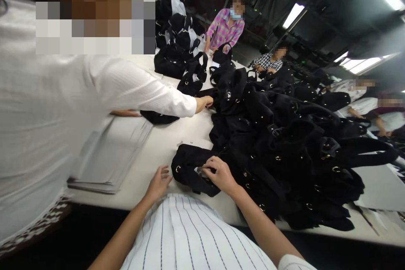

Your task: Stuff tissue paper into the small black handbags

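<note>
A black fabric bag (pixel 190 158) with a gold ring lies at the near edge of the table, before me. My right hand (pixel 219 173) is over its right part, thumb and fingers pinched together on the bag beside a small pale, shiny piece (pixel 198 171). What exactly sits between the fingertips is hidden. To the left of the bag, my left hand (pixel 159 182) hovers by its end with fingers loosely apart, holding nothing.
A large heap of black bags (pixel 284 147) with gold rings covers the table's right side. A co-worker in white (pixel 104 88) reaches across from the left. Grey flat sheets (pixel 110 152) are stacked at left. Other people (pixel 226 29) stand at the far side.
</note>
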`<state>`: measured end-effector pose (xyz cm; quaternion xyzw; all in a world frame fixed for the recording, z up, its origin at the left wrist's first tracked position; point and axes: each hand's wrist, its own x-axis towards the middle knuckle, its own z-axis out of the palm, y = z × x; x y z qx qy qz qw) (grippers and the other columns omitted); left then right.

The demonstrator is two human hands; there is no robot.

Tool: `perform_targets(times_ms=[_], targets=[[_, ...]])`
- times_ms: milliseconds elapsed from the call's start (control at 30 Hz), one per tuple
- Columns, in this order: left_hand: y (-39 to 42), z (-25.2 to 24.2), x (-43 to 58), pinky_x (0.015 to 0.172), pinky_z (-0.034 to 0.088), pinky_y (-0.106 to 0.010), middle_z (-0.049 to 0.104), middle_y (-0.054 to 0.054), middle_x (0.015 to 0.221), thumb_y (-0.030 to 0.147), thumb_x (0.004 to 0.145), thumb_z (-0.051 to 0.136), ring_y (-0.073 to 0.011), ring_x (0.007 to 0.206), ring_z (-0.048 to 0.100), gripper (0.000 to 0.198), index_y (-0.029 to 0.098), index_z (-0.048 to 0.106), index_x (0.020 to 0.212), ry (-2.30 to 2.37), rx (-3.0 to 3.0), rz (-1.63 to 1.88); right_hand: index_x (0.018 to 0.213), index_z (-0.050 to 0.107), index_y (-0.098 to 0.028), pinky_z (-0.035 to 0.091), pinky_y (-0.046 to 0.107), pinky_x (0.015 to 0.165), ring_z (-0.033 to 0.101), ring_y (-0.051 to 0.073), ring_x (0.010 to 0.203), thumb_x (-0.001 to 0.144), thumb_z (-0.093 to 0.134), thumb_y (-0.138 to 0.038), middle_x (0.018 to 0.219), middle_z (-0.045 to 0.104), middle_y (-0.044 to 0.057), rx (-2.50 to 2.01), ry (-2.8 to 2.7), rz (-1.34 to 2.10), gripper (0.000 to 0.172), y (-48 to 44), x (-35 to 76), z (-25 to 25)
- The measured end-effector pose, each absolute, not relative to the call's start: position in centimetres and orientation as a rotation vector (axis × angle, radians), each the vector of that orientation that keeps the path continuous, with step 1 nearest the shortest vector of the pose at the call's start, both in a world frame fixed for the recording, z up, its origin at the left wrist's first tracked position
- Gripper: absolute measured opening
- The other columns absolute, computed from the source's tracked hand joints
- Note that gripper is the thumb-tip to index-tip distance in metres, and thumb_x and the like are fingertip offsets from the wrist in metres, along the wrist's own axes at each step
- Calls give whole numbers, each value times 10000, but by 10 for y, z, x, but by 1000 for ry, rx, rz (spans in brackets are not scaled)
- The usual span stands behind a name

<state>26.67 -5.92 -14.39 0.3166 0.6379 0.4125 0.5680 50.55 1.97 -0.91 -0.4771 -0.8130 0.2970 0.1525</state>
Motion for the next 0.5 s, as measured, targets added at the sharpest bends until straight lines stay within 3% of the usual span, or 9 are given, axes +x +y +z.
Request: perform_targets(times_ms=[67,167,267,367,433,500], targets=[[-48,-149,270,761,564,-385,566,-157,1239,481,709,645,-236,994,630,671,197,451,1285,1506,632,1041,728,721,-221,458,279,708,608,168,734,801,582,-142,763,659,27,-1437,-2466,941,176,17,503,-2],[-32,-145,275,771,556,-362,564,-137,1212,461,772,587,-219,983,622,600,207,443,1296,1353,620,983,610,678,-199,429,290,617,580,178,598,769,546,-108,599,618,28,-1470,-2829,1062,226,18,496,4],[-26,-138,277,737,553,-353,579,-120,1131,444,774,590,-220,934,620,583,197,465,1287,1328,628,960,909,706,-186,478,303,700,639,219,782,787,518,-99,872,693,81,-1304,-2943,1175,240,24,488,2],[-28,-137,279,769,548,-348,566,-110,1137,464,784,579,-220,971,609,621,195,441,1326,1266,599,990,1087,646,-154,495,318,856,635,212,960,813,468,-68,1156,630,130,-1138,-2838,1340,338,35,482,-9],[-29,-139,283,799,541,-351,561,-110,1156,482,785,571,-225,1005,597,659,189,422,1356,1226,576,1025,1073,645,-151,476,336,934,626,204,1009,819,465,-59,1178,621,119,-1151,-2733,1433,324,42,479,-17],[-30,-140,286,832,529,-370,573,-113,1171,485,775,576,-232,1006,593,682,176,431,1365,1237,606,1046,1019,661,-169,482,334,936,632,201,991,778,557,-67,1079,669,69,-1258,-2620,1525,282,46,475,-23]])
